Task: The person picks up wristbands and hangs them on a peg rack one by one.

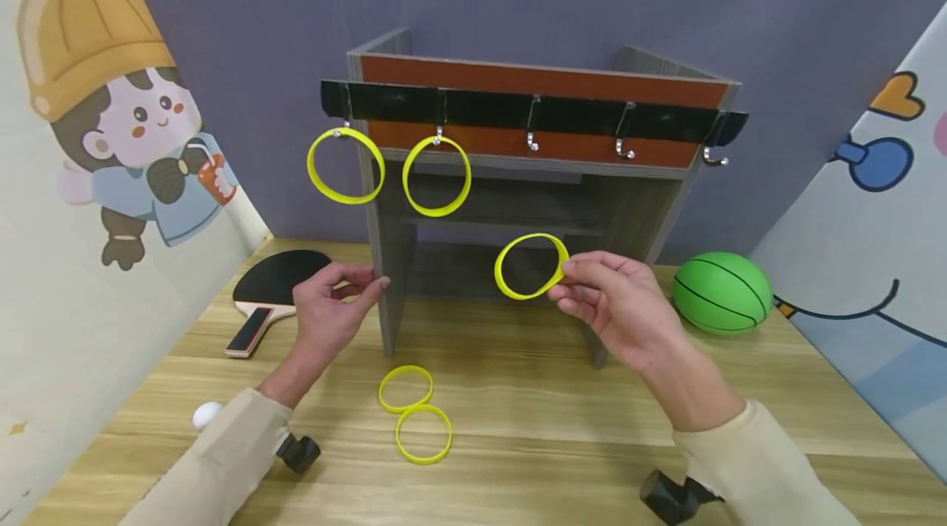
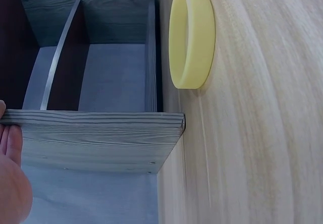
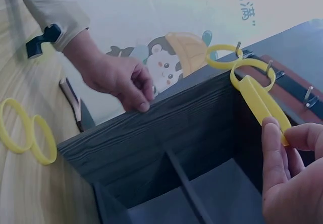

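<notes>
My right hand [image 1: 621,308] pinches a yellow wristband-like ring [image 1: 510,288] between thumb and fingers, in front of the grey wooden shelf [image 1: 392,296]. With thumb and fingers on either side, my left hand [image 1: 333,304] holds the front edge of the shelf's left side panel [image 2: 101,118]. Two more yellow rings hang from hooks on the black rail [image 1: 488,108]: one ring [image 1: 311,173] on the leftmost hook and another ring [image 1: 406,181] on the second. The other hooks, such as the middle hook [image 1: 532,140], carry nothing.
Two yellow rings, a rear ring [image 1: 381,394] and a front ring [image 1: 399,436], lie touching on the wooden table [image 1: 533,444]. At left are a table tennis bat [image 1: 277,279] and a white ball [image 1: 205,415]; a green ball [image 1: 721,293] sits right of the shelf.
</notes>
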### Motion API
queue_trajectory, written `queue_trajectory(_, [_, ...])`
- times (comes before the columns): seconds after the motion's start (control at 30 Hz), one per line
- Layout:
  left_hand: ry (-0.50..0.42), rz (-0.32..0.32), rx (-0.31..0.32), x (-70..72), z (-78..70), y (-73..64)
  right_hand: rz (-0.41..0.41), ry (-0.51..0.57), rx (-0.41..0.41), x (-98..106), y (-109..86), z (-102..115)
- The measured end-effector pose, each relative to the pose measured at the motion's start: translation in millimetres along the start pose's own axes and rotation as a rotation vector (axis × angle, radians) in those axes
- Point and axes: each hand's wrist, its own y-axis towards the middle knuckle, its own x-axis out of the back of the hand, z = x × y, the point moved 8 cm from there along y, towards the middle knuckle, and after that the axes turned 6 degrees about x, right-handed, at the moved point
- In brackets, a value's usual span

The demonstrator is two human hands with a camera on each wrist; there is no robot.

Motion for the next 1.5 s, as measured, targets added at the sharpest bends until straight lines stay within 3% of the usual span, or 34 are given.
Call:
queue_trajectory(0.23, [0.002, 0.005, 0.009, -1.1, -0.3, 1.3, -0.011, -0.001, 0.045, -15.3, 4.0, 19.6])
queue_trajectory(0.47, [0.004, 0.005, -0.004, -3.9, -28.0, 4.2, 0.018, -0.001, 0.129, -35.1, 14.1, 42.8])
queue_trajectory(0.7, [0.015, 0.019, 0.010, -3.9, -31.4, 2.6, 0.023, 0.009, 0.166, -43.4, 21.4, 54.9])
queue_trajectory(1.13, [0.011, 0.029, -0.003, -3.9, -29.0, 2.6, 0.025, 0.062, 0.210, -45.3, 25.2, 64.6])
queue_trajectory(1.37, [0.002, 0.011, 0.000, -0.5, -3.1, 1.3, 0.025, 0.036, 0.214, -48.0, 21.8, 68.8])
queue_trajectory(1.5, [0.001, 0.005, 0.002, 0.2, 1.3, 0.7, 0.022, 0.026, 0.213, -48.8, 21.3, 70.4])
